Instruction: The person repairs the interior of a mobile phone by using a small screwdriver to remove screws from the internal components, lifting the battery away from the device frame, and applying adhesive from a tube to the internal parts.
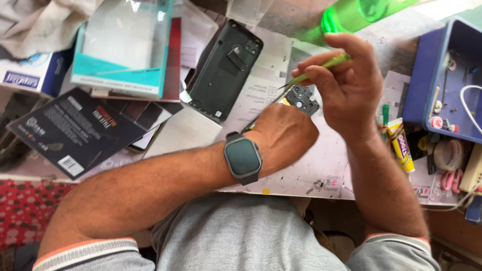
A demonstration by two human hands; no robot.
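My right hand (346,83) is closed around a slim green-handled tool (321,68), pinched between thumb and fingers, its fine metal tip slanting down and left toward a small dark circuit part (301,99). That part lies on the paper-covered bench (321,160), just beyond my left hand (283,135). My left hand rests knuckles up on the bench, fingers curled under and away from me, so I cannot tell whether it grips anything; it hides most of what lies beneath it. A dark smartwatch (243,157) sits on that wrist.

Room is tight. To the left of the tool tip a dark phone back cover (223,70) lies inner side up, tilted, its lower corner near my left hand. Further left, a clear-fronted teal box (123,47) and a black printed packet (75,128) overlap in a pile. On the right, a blue plastic tray (416,80) with small bits stands close to my right wrist, and a yellow glue tube (401,145) lies just beside my forearm. A green bottle (351,15) sits at the far edge, just above my right hand. The near edge of the bench runs under both forearms.
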